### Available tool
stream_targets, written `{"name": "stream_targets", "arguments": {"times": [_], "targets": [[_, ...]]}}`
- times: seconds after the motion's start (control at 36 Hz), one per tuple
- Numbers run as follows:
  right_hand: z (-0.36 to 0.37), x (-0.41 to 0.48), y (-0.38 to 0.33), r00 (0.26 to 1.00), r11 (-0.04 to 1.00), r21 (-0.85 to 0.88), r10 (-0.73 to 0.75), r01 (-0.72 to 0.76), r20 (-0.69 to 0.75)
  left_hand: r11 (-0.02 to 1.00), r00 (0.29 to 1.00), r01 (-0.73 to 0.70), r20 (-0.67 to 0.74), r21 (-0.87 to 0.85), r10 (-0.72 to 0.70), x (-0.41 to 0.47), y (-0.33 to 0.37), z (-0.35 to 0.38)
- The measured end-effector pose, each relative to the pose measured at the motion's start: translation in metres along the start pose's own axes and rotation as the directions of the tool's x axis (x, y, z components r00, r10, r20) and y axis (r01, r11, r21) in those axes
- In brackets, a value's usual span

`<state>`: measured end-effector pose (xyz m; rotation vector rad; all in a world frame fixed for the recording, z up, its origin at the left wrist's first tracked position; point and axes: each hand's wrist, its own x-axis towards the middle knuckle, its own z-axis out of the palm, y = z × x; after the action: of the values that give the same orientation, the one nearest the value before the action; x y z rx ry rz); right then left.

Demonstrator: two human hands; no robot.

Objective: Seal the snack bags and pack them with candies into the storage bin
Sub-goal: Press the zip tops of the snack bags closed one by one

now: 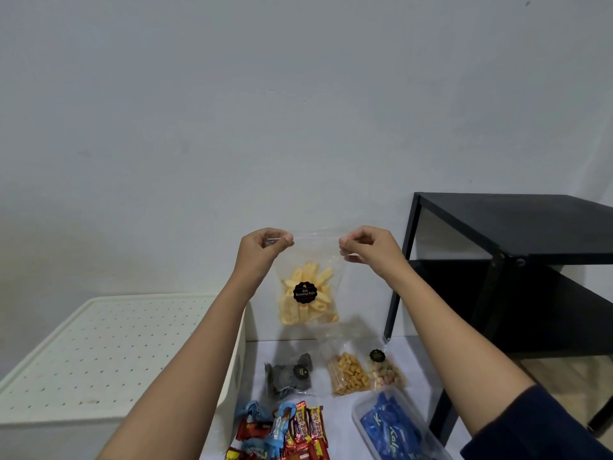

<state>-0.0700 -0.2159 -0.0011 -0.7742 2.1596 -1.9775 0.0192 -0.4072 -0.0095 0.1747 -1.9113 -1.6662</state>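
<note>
against grey wall (298, 94), left hand (262, 249) and right hand (368, 249) fingers pinch clear snack bag (310, 270) holding yellow sticks.

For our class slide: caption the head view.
Left hand and right hand pinch the top of a clear snack bag above candies.

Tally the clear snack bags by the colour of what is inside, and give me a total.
yellow sticks bag, pinched at its top by the left hand and right hand: 1
dark pieces bag: 1
orange-brown pieces bag: 1
pale mixed pieces bag: 1
Total: 4
</note>
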Motion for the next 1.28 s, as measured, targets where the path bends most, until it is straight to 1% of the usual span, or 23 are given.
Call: {"name": "stream_targets", "arguments": {"times": [0.19, 0.33, 0.44, 0.58, 0.78, 0.92, 1.06, 1.17, 1.28], "targets": [[-0.001, 0.0, -0.007, 0.999, 1.0, -0.003, -0.03, 0.03, 0.016, 1.0, 0.999, 0.005, 0.043, -0.024, -0.004, 0.003, -0.001, 0.0], [-0.007, 0.001, -0.01, 0.995, 0.999, -0.046, -0.001, 0.006, 0.102, 0.999, 0.997, 0.019, 0.081, -0.031, -0.016, 0.007, 0.001, -0.001], [-0.007, 0.001, -0.014, 0.988, 0.987, -0.16, -0.01, 0.035, 0.153, 1.0, 0.991, 0.009, 0.137, 0.0, -0.009, 0.006, 0.005, 0.002], [-0.005, 0.003, -0.014, 0.995, 0.974, -0.218, -0.048, 0.067, 0.092, 1.0, 0.99, 0.003, 0.144, 0.003, -0.003, 0.004, 0.007, 0.006], [-0.003, 0.002, -0.017, 0.994, 0.951, -0.299, -0.059, 0.084, 0.089, 1.0, 0.991, -0.003, 0.132, 0.019, 0.001, 0.006, 0.006, 0.004], [0.002, 0.003, -0.021, 0.987, 0.909, -0.399, -0.071, 0.122, 0.141, 0.997, 0.984, -0.025, 0.175, 0.07, 0.013, 0.009, 0.007, 0.007], [0.0, 0.007, -0.023, 0.984, 0.853, -0.497, -0.101, 0.162, 0.149, 0.995, 0.982, -0.044, 0.188, 0.094, 0.026, 0.012, 0.007, 0.008], [0.0, 0.01, -0.025, 0.983, 0.821, -0.549, -0.07, 0.155, 0.172, 0.994, 0.984, -0.044, 0.178, 0.103, 0.026, 0.015, 0.006, 0.007], [0.005, 0.011, -0.028, 0.985, 0.792, -0.591, -0.068, 0.149, 0.157, 0.994, 0.979, -0.05, 0.2, 0.097, 0.03, 0.015, 0.009, 0.013]]}}
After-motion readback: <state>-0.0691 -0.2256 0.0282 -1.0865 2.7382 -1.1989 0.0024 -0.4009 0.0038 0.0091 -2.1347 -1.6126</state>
